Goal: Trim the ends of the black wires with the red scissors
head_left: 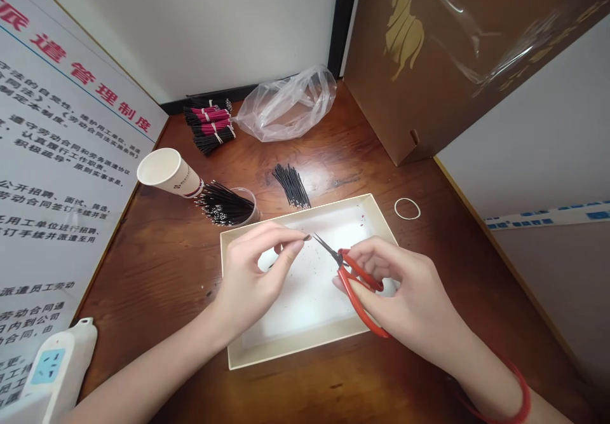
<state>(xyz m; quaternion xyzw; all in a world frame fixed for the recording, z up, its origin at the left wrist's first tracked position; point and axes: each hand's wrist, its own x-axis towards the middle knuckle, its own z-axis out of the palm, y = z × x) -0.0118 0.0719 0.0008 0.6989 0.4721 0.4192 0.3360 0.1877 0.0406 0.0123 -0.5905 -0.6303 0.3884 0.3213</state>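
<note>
1. The left hand (260,265) pinches a small dark piece (307,238) between thumb and forefinger, tips closed together; most of the piece is hidden, so its length cannot be told.
2. The right hand (405,284) is curled around the red handles of the pliers (340,259), which stand spread apart; the slim points aim left.
3. A narrow gap parts the points from the left fingertips; both are above the tray (305,349), inside its rim.
4. The left wrist crosses the tray's left side, the right hand its right side. Dark specks lie on the white floor between.
5. Just beyond the far rim lies a row of black wires (291,186) on the table (305,389).
6. At the far left corner, the clear cup (256,205) of wires is close to the rim, with the paper cup (166,171) beside it.
7. Right of the tray, a strip of table holding the band (408,218) runs to the white panel (538,176).
8. The bag (288,109) and tied bundles (210,125) sit by the back wall, well apart from both hands.
</note>
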